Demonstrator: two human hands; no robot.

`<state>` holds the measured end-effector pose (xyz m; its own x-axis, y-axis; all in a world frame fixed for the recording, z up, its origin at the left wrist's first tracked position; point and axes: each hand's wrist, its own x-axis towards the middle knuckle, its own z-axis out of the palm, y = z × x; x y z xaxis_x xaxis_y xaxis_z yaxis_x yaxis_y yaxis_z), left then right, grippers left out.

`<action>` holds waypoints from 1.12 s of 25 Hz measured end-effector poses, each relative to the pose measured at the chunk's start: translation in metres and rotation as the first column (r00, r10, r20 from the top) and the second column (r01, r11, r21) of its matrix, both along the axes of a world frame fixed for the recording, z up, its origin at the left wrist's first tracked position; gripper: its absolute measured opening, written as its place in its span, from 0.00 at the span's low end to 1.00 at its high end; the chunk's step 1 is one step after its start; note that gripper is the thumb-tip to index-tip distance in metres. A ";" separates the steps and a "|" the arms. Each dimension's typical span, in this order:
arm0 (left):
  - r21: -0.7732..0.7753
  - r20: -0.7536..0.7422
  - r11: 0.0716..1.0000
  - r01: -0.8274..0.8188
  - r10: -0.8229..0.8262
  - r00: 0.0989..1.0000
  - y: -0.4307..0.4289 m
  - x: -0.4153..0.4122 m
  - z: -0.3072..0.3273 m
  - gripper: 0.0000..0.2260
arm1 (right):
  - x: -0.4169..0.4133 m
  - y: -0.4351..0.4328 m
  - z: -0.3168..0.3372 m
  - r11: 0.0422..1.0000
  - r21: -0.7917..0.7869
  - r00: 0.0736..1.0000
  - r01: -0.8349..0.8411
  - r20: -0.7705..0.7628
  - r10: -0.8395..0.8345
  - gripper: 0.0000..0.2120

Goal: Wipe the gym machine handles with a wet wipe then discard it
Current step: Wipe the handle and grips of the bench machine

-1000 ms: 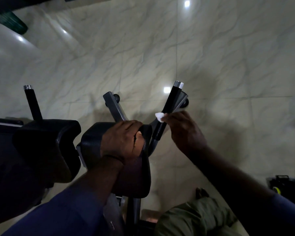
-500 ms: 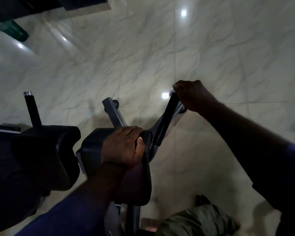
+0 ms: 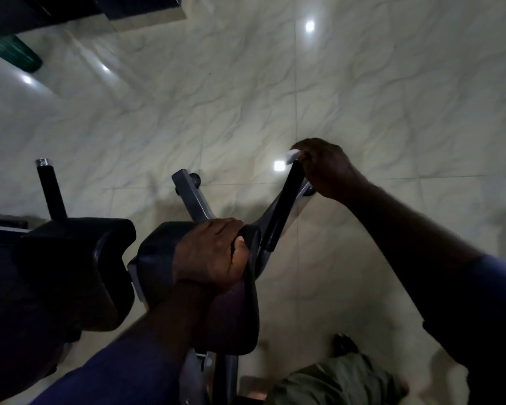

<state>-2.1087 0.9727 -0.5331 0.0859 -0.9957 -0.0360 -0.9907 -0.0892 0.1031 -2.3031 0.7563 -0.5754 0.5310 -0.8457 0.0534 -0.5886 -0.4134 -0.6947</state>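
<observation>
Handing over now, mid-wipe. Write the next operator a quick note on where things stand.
Left grip holds the top edge of the black pad.
Right grip holds the wet wipe at the top end of the right handle.
Done: right handle is being wiped.
Left: left handle, no hand on it, wiped or not unclear; then discard the wipe. No bin in view.

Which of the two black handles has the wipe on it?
The right handle, its top gripped by the right hand with the white wipe; the left handle stands untouched.
</observation>
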 end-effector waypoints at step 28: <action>0.074 -0.025 0.996 -0.042 0.044 0.999 0.000 -0.001 0.002 0.19 | 0.009 0.036 -0.044 0.423 0.904 0.344 -0.062 0.417 -0.841 0.06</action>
